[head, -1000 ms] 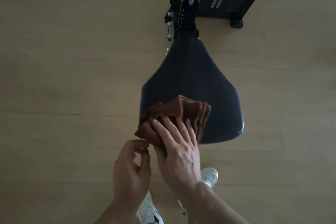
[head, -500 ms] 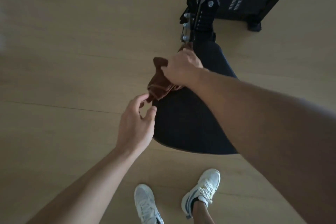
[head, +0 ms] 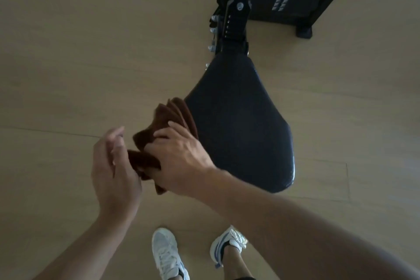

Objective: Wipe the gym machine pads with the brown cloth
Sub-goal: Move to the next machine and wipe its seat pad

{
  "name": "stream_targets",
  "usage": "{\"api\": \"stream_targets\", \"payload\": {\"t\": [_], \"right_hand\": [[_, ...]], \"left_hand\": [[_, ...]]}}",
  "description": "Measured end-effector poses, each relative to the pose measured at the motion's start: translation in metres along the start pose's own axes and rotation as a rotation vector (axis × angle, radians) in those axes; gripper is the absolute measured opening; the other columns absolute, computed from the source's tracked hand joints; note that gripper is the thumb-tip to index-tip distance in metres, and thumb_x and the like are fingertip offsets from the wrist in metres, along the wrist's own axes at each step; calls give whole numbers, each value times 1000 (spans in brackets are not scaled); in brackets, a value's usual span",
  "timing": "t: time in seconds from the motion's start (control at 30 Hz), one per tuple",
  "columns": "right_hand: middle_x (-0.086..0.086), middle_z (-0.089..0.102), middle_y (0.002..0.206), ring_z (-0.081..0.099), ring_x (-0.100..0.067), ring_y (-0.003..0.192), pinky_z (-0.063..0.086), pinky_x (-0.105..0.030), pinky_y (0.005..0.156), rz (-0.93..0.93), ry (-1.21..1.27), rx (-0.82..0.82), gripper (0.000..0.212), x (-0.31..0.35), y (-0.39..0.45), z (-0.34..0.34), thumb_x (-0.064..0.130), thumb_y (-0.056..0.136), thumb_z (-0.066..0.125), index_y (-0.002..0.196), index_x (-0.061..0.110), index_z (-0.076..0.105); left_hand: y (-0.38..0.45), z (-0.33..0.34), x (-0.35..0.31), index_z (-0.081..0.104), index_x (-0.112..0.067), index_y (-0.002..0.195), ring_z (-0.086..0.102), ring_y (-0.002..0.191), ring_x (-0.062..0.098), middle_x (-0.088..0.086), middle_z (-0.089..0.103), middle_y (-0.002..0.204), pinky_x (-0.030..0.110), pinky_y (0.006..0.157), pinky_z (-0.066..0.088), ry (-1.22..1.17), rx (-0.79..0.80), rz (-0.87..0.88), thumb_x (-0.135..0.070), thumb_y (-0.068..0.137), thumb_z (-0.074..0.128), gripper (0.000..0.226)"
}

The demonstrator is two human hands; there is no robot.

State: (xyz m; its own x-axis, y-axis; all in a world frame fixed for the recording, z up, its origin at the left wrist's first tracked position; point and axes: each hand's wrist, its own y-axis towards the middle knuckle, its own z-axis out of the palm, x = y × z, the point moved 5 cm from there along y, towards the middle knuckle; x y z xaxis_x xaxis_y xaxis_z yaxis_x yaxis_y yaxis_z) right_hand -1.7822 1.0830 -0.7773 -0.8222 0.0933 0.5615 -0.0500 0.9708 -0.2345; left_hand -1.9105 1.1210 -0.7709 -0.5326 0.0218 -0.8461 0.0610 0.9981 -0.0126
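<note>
Half a second ago our right hand (head: 179, 161) was reaching far up the narrow end of the seat pad (head: 245, 134), near the post; now it has drawn back to the pad's left edge, close to us, and the brown cloth (head: 172, 116) has come with it. The right fingers lie curled over the bunched cloth and hold it against the pad's side. Our left hand (head: 113, 166) has closed in from below and now sits just beside the cloth's lower corner, fingers loosely bent; whether they actually touch the fabric we cannot tell, since the hand hides the contact.

The cloth is soft and plush, folded into several fanned layers. The pad is black, finely grained, with a faint sheen at its rounded wide end, tapering toward the black metal post (head: 235, 22). Pale wood-look planks make up the floor (head: 79, 52), and white sneakers (head: 168, 254) show below.
</note>
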Motion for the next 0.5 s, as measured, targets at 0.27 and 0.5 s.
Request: {"api": "stream_targets", "payload": {"t": [0.27, 0.5], "right_hand": [[10, 54, 151, 36, -16, 150, 23, -39, 125, 200, 21, -300, 42, -46, -78, -10, 34, 97, 42, 134, 25, 62], [14, 39, 161, 21, -12, 155, 16, -37, 127, 556, 23, -395, 44, -134, -112, -56, 21, 104, 45, 148, 29, 50]], "left_hand": [[-27, 58, -59, 64, -6, 122, 55, 127, 18, 5, 60, 134, 30, 107, 43, 52, 297, 354, -22, 105, 41, 33], [-46, 113, -95, 58, -9, 133, 48, 136, 14, 2, 56, 142, 25, 112, 40, 71, 448, 440, -1, 97, 54, 37]]}}
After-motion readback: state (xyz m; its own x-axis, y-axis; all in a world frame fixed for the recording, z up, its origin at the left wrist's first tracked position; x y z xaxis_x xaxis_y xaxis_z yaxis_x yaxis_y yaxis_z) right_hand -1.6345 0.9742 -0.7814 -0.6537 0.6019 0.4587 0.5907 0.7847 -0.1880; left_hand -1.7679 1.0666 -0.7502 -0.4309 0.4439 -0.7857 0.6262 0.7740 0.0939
